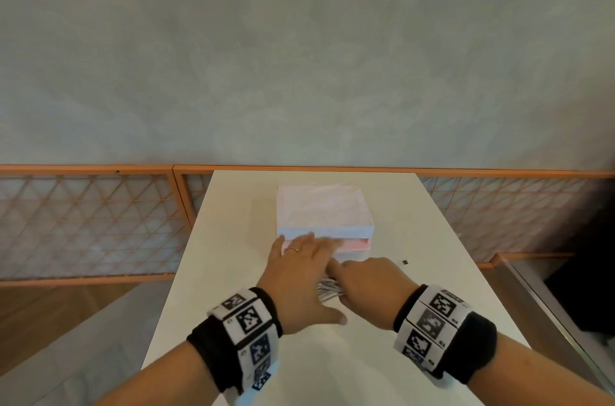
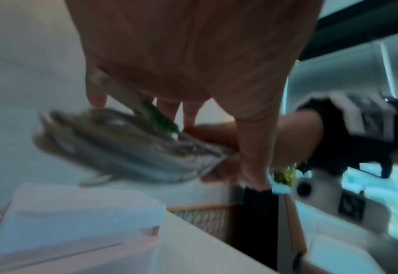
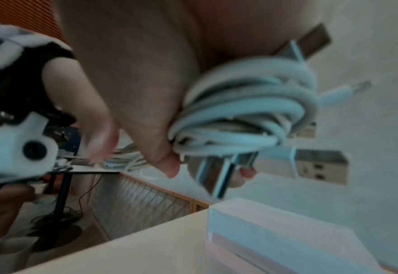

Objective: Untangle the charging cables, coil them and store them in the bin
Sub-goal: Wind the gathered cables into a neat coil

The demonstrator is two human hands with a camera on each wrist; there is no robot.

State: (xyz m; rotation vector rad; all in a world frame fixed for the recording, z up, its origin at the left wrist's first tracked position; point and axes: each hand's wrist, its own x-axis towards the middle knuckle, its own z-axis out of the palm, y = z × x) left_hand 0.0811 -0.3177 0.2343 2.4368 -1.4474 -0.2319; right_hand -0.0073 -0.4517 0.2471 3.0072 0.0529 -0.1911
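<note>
A coiled bundle of white charging cables (image 3: 240, 111) with silver USB plugs (image 3: 310, 166) sticking out is gripped in my right hand (image 3: 207, 166). In the head view only a few loops of the cables (image 1: 327, 291) show between the two hands, just in front of the bin. The bin (image 1: 324, 212) is a pale pink-and-white open box in the middle of the white table (image 1: 233, 272). My left hand (image 1: 309, 246) is spread flat with straight fingers over the bin's near wall and beside the bundle (image 2: 122, 144); whether it touches the cables is blurred.
A small black object (image 1: 405, 262) lies on the table right of the hands. An orange mesh railing (image 1: 100, 222) runs behind and to both sides of the table. A dark block (image 1: 592, 272) stands at the far right. Bare tabletop lies left of the bin.
</note>
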